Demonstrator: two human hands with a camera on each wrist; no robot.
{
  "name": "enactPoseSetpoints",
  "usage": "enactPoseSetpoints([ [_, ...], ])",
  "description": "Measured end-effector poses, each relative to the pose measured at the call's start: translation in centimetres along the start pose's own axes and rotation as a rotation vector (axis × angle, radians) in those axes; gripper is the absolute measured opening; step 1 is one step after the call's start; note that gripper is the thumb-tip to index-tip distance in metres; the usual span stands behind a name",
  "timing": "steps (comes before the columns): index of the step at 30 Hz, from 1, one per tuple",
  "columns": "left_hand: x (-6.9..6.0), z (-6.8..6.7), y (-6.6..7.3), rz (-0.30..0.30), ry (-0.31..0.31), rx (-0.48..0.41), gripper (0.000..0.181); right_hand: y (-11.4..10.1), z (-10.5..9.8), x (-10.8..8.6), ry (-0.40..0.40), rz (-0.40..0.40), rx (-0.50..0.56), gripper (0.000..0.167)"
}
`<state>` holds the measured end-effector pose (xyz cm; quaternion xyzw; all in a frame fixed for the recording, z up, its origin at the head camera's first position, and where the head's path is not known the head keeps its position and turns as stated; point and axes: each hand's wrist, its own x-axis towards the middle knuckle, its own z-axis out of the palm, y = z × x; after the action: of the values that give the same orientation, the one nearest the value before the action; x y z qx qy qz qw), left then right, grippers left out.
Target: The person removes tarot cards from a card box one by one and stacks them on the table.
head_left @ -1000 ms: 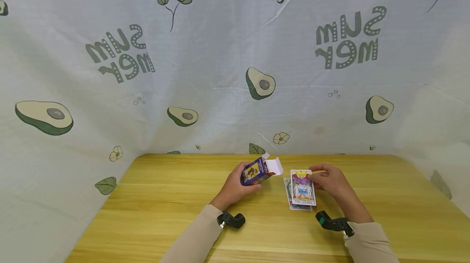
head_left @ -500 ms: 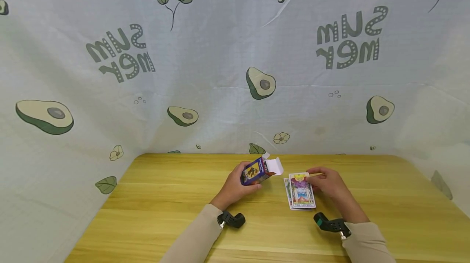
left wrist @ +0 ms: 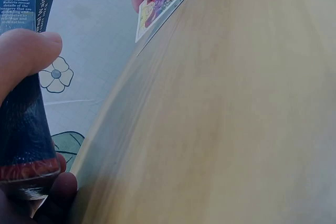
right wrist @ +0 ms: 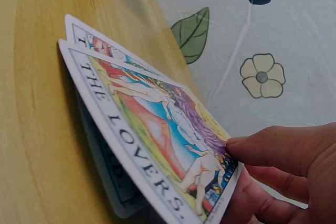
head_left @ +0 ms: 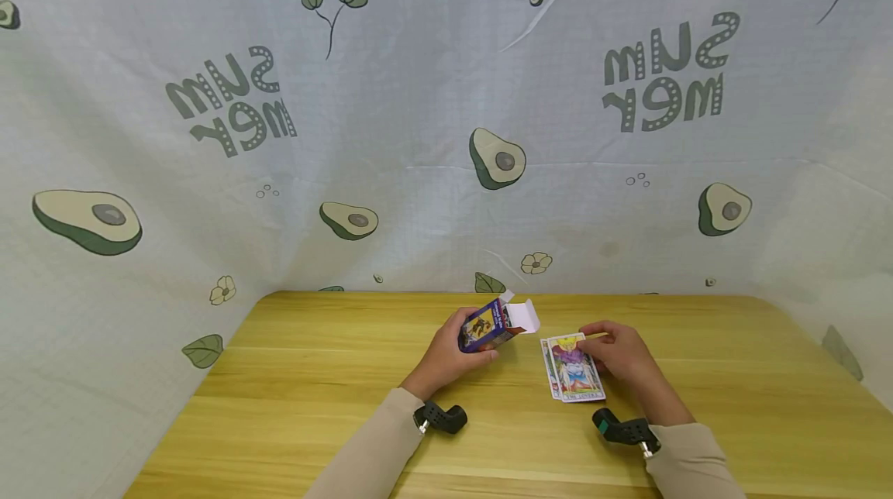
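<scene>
My left hand (head_left: 446, 356) grips a blue tarot card box (head_left: 481, 328) above the table, its white end flap standing open to the right. In the left wrist view the thumb lies across the box (left wrist: 23, 124). My right hand (head_left: 624, 356) pinches "The Lovers" tarot card (head_left: 575, 373) by its right side, thumb on the face and fingers underneath. Beneath it lies a second tarot card (head_left: 548, 369), mostly covered, with only its left strip showing in the head view. The right wrist view shows "The Lovers" card (right wrist: 152, 119) tilted, with a gap below its near edge.
The wooden table (head_left: 314, 390) ends at a pale cloth backdrop (head_left: 418, 96) printed with avocados and flowers. Each wrist wears a small black camera, a left one (head_left: 441, 417) and a right one (head_left: 624, 431).
My right hand has moved slightly left and toward me, bringing "The Lovers" card lower over the other card and turning it a little. The left hand and box have stayed put.
</scene>
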<state>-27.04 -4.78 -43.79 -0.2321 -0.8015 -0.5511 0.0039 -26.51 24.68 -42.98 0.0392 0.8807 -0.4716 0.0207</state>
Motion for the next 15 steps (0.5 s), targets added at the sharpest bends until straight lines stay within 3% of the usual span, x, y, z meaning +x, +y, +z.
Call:
enactPoseSetpoints([
  [6,0.8,0.6,-2.8,-0.008,0.011,0.022,0.067,0.0,0.3,0.1,0.013,-0.006,-0.025,0.037],
  [15,1.0,0.6,-3.6,0.005,0.000,0.011,0.068,-0.1,0.5,0.2,0.013,0.013,-0.031,0.038],
])
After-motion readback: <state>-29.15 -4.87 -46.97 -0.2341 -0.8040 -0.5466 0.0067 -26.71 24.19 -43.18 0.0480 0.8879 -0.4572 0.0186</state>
